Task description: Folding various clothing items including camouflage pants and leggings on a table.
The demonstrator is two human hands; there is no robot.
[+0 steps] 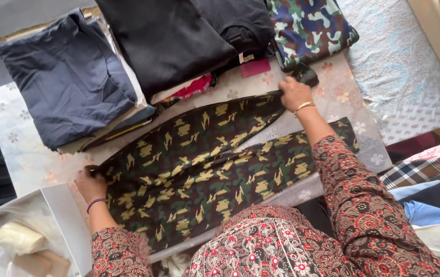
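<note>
At near left an open white box [61, 205] holds pale wrapped blocks. Just right of it the left hand [91, 183] pinches the waist edge of the camouflage trousers [199, 164], spread flat across the table's middle. The right arm stretches far, its hand [294, 93] clamped on a leg's dark cuff. Beyond lie folded navy cloth [66, 77], black garments [163, 41], a small pink tag [255, 67] and a blue camouflage bundle [310, 28].

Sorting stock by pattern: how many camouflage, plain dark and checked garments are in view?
Camouflage: 2, the trousers gripped by left hand and right hand, and a folded blue-toned piece
Plain dark: 3
Checked: 1
Total: 6
</note>
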